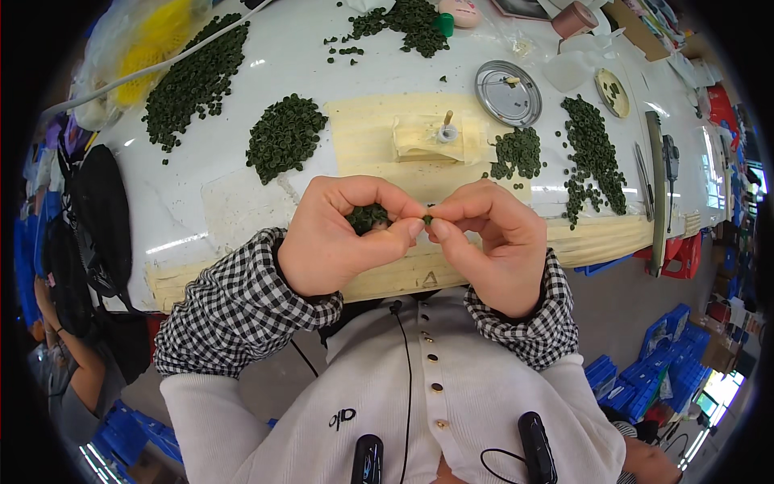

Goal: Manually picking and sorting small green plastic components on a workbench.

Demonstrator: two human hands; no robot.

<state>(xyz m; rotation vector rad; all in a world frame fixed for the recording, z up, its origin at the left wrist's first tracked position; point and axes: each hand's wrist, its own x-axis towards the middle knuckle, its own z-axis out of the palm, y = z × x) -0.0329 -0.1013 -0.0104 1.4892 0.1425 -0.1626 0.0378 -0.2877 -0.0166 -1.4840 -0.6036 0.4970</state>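
Head view, looking down over a white desk (242,105) strewn with heaps of small dark green ring-shaped pieces. Left hand (343,234) cupped and half closed just above the near edge of the desk, cradling a small clutch of green pieces (368,218) in the hollow of the palm, thumb and forefinger pressed toward the right. Right hand (492,242) touching it fingertip to fingertip, pinching a single green piece (427,219) between thumb and forefinger, right where both hands meet. Checked cuffs and a white buttoned top below, two black clip-on devices near the lower edge. Beyond the hands, toward the middle of the desk, a yellowish taped patch (379,129) carrying a small block with an upright peg (446,127); just left of the patch a compact green heap (284,135), at the far left edge a longer heap (197,77), at the far edge another (407,24). Right of the block a smaller heap (518,152), a round metal lid (508,93), then a trailing scatter of pieces (592,153) toward the right edge beside long metal tools (657,185). By the look of it, a sorting or separating step: one piece singled out of the handful. Next move likely demanding a steady pinch, without spilling the cupped stock.
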